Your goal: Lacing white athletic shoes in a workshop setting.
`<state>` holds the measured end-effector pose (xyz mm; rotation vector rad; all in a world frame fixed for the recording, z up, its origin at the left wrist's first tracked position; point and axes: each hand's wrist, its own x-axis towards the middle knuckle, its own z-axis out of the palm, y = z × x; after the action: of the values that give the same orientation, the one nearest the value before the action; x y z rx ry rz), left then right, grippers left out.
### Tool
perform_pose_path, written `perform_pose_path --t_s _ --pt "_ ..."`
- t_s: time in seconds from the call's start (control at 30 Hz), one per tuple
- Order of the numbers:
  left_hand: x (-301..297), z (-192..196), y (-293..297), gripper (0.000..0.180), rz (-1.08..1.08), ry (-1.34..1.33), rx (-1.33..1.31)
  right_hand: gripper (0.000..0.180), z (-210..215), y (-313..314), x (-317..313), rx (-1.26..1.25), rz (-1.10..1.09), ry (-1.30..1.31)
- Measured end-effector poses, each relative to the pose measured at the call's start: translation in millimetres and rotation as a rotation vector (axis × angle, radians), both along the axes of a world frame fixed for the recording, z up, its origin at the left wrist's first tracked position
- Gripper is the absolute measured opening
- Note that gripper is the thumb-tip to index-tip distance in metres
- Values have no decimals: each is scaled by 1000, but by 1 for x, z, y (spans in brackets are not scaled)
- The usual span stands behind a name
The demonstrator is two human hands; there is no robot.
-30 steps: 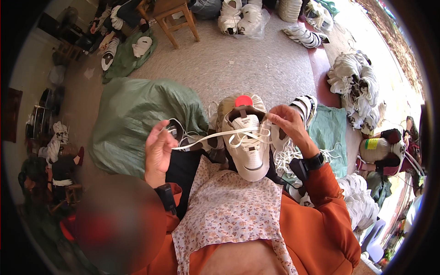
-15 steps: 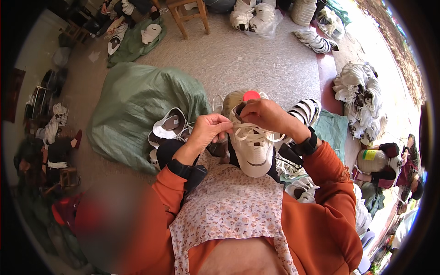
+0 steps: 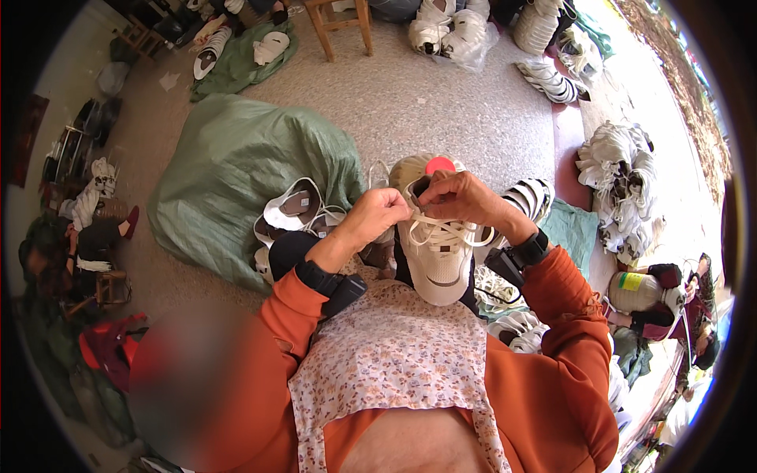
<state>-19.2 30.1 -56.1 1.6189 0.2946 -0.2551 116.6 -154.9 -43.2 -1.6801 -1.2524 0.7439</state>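
Observation:
A cream sneaker (image 3: 439,280) rests upright at my lap, its toe toward me, with pale shoelace (image 3: 438,232) looped across its front. At the left edge of its collar, my left hand (image 3: 371,218) pinches the shoelace between thumb and fingertips. My right hand (image 3: 467,199) is closed over the shoe's opening, fingertips pinched on the lace close to the left ones. The exact bit of lace is mostly hidden by the fingers. Just behind the shoe lies a round red piece (image 3: 440,165) on a pale rounded support.
A large green sack (image 3: 236,181) lies to the left, with white shoes (image 3: 298,203) against it. Striped shoe parts (image 3: 530,199) and a green cloth (image 3: 573,232) are at the right. Farther off are a wooden stool (image 3: 344,27), shoe piles (image 3: 619,181) and other seated people.
My left hand has moved slightly right and up, bringing its pinch nearer the right hand. My right hand has shifted a little right, staying at the shoe's opening. The view has tilted slightly.

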Motion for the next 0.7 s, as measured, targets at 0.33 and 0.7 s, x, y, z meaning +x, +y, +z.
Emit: perform_pose_path --t_s 0.33,0.7 --pt "2 6 7 21 58 157 -58 19 0 2 -1 11 -23 40" --pt "3 9 -8 19 17 -549 431 9 6 7 -3 -38 -53 -245"
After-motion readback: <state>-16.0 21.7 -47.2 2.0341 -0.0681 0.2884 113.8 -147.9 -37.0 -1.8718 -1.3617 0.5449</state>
